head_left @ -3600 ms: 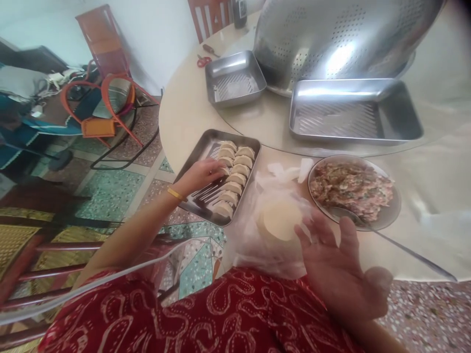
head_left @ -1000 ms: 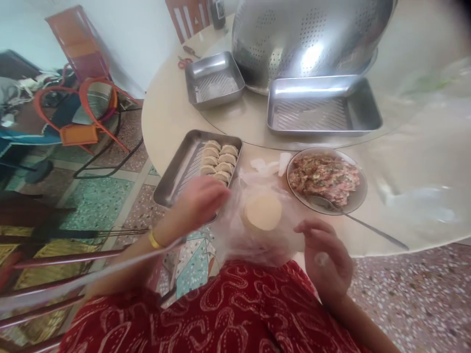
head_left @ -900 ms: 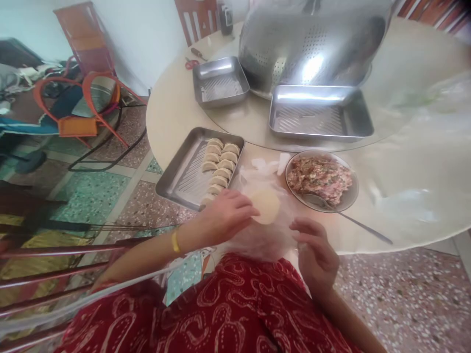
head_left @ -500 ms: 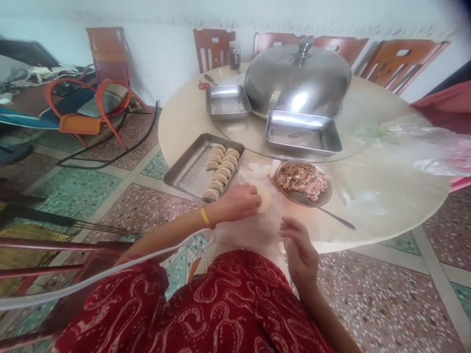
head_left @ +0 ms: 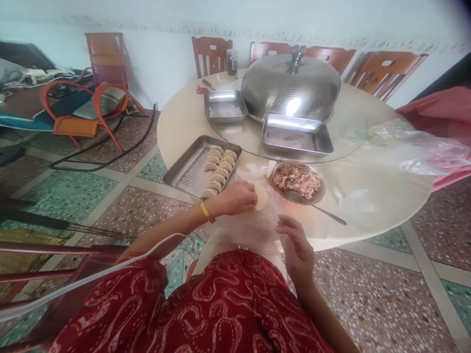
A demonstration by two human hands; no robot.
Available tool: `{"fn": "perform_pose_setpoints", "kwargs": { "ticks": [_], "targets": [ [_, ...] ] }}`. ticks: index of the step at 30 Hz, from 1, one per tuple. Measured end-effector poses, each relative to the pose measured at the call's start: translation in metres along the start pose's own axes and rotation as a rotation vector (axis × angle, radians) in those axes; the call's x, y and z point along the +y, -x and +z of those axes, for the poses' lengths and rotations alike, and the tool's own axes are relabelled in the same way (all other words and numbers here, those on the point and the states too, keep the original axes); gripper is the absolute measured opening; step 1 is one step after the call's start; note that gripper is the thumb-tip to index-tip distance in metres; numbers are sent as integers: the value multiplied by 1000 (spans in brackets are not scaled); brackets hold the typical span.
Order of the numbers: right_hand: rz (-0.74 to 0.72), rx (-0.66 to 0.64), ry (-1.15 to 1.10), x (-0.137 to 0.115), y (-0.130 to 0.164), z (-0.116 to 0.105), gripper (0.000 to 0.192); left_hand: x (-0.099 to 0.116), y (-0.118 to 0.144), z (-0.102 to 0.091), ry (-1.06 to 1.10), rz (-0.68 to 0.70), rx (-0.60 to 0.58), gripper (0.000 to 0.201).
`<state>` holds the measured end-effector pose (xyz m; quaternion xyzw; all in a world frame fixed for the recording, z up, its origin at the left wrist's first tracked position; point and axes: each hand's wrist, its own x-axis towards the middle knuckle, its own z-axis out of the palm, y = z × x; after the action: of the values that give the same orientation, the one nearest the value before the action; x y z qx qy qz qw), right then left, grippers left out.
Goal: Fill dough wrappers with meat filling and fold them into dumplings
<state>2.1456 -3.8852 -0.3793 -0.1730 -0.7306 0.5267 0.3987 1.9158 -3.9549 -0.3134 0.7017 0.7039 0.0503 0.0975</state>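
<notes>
We're pinching the top wrapper w/ left hand at table's near edge, beside filling; right hand hanging open, empty.

Three metal trays, one filling bowl, one domed cover

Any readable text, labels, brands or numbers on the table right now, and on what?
None can be read.
Dark bottle at the table's far edge: any label is too small and blurred.
Steel trays, domed cover, filling bowl and wrapper bag under the left hand: no print visible.
</notes>
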Motion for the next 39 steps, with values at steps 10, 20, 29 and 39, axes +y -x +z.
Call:
{"fn": "perform_pose_setpoints", "kwargs": {
  "ticks": [10,20,29,39],
  "targets": [
    [-344,-60,436,26,-72,16,25,-13,-9,-10,19,4,158,23],
    [-269,-343,467,38,-132,32,15,-21,-3,-15,180,-88,378,20],
    [-90,-320,370,8,-186,32,11,32,14,30,1656,-441,497,54],
    [-614,-278,650,-28,-111,3,13,45,-21,-4,2081,-193,441,75]
  ]
}}
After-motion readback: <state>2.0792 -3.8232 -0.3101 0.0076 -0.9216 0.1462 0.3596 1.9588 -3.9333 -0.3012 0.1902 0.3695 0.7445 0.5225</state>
